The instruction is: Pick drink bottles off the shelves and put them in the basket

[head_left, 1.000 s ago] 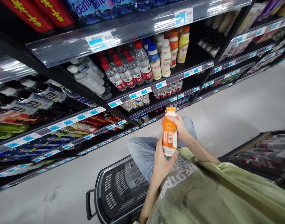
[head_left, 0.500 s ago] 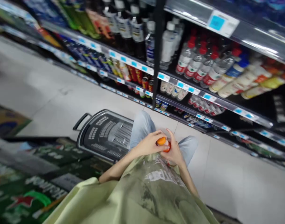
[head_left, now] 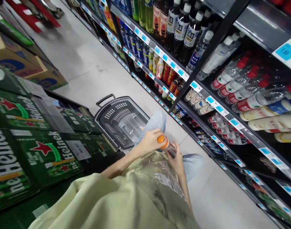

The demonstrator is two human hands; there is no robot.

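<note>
A small bottle with an orange cap (head_left: 161, 139) is between my hands, in front of my shirt and above my knees. My left hand (head_left: 150, 140) wraps round its capped end, with the orange top showing past the fingers. At the bottle's other end, which looks clear and dark, my right hand (head_left: 176, 160) has its fingers curled against it. Most of the body and any label are hidden by my fingers. Beside my left knee, a black shopping basket (head_left: 107, 118) with a raised handle stands on the floor.
Shelves (head_left: 217, 109) of bottled drinks run along the right, with red-capped water bottles (head_left: 240, 90) and dark drink bottles (head_left: 182, 25). Green beer cartons (head_left: 47, 152) are stacked on the left, with brown cartons (head_left: 15, 57) beyond. A person's foot (head_left: 57, 13) shows at the far upper left.
My view has turned, so the shelves slant more steeply and the cartons show more fully. The bottle is tilted differently in my hands, and the red part seen earlier is out of sight.
</note>
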